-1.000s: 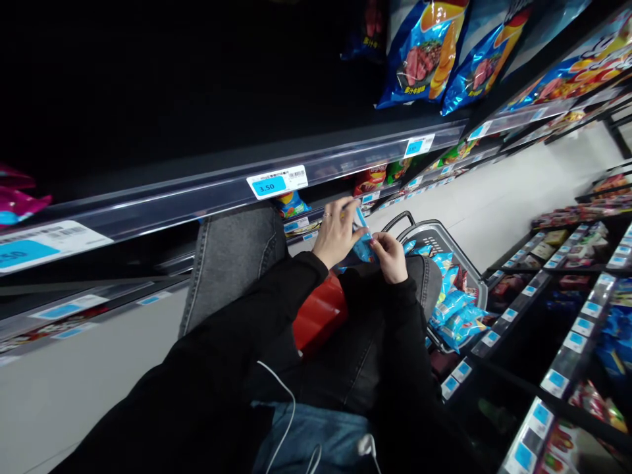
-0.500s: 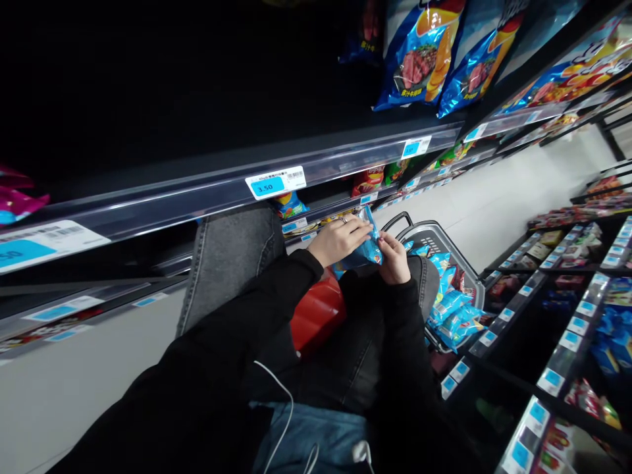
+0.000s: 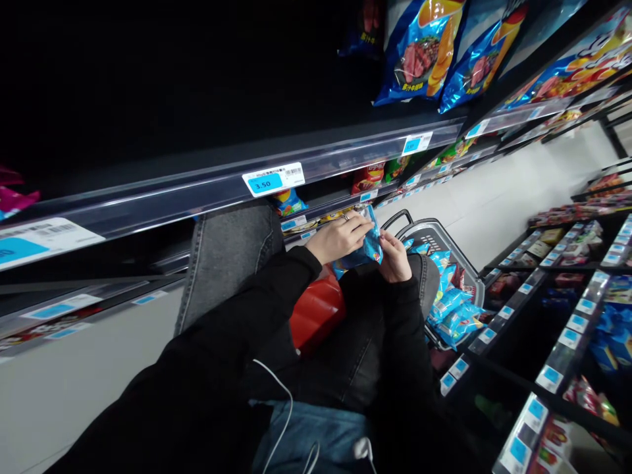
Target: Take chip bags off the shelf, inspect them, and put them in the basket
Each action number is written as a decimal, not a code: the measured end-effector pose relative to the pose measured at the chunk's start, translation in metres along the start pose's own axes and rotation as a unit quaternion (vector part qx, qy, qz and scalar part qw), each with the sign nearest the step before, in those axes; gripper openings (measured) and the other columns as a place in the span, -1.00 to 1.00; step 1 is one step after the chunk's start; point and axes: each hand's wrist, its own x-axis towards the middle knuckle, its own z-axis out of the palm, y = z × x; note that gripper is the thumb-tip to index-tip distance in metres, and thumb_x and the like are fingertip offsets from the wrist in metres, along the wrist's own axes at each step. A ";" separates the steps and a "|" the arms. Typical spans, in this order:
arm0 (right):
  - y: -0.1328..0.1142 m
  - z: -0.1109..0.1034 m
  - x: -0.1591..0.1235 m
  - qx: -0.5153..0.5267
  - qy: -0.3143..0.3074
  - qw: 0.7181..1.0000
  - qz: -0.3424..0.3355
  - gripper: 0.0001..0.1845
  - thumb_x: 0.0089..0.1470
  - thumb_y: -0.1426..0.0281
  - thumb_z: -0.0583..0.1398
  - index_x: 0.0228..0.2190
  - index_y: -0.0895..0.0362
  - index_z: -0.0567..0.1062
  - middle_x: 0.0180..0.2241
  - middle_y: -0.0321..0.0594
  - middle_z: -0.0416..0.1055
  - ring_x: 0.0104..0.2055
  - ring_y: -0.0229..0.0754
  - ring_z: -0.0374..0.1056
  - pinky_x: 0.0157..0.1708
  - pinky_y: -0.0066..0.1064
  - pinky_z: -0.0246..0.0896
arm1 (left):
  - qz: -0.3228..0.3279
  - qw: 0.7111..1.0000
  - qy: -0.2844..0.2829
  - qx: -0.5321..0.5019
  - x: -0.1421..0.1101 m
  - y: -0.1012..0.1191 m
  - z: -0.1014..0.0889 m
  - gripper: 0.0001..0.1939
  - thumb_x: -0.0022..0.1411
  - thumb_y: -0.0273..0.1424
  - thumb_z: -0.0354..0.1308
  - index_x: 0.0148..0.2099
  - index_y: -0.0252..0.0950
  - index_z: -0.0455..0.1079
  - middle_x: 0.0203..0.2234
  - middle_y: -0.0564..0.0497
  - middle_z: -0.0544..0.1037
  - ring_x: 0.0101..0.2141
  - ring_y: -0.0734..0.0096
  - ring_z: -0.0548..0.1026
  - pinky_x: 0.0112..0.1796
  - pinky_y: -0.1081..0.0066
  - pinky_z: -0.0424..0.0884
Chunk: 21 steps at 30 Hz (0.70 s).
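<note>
A small blue snack bag (image 3: 369, 245) is held between my two hands, above my lap. My left hand (image 3: 340, 237), with a ring on one finger, lies over the bag's left side, fingers closed on its upper part. At the bag's right edge, my right hand (image 3: 394, 257) pinches it with thumb and fingers. Just below the hands, a red object (image 3: 318, 313) rests between my legs; I cannot make out its kind. Right of my knee, a grey shopping basket (image 3: 480, 284) holds several blue snack bags (image 3: 451, 306) and a few dark red ones.
A dark shelf edge (image 3: 197, 191) with price labels runs across in front of me. Large blue chip bags (image 3: 419, 56) stand on that shelf at upper right. Another shelf rack (image 3: 557, 368) flanks the right side. A white earphone cord (image 3: 284, 408) hangs over my lap.
Both hands stay on the bag, and the bag's face has tilted slightly. The camera view has shifted a little; nothing else has visibly moved.
</note>
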 end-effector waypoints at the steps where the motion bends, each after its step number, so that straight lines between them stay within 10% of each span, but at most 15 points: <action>1: 0.000 0.000 0.000 -0.006 0.000 1.000 0.001 -0.67 -0.21 0.27 0.33 -0.36 0.14 0.45 -0.50 -0.32 0.38 -0.47 -0.29 0.27 -0.39 -0.40 0.22 | 0.003 1.000 0.002 0.003 0.000 -0.001 -0.001 -0.72 0.25 -0.48 -0.02 -0.03 -0.43 0.37 -0.15 -0.14 0.50 -0.11 0.27 0.44 -0.05 0.30 0.39; 21: 0.003 0.004 0.000 -0.218 0.072 0.965 -0.124 -0.80 -0.12 0.26 0.25 -0.46 0.13 0.43 -0.54 -0.36 0.32 -0.49 -0.32 0.16 -0.46 -0.49 0.07 | -0.134 0.970 0.057 -0.197 -0.004 0.003 0.020 -0.76 0.21 -0.38 0.09 -0.13 -0.35 0.47 -0.21 -0.07 0.57 -0.14 0.35 0.52 -0.07 0.31 0.46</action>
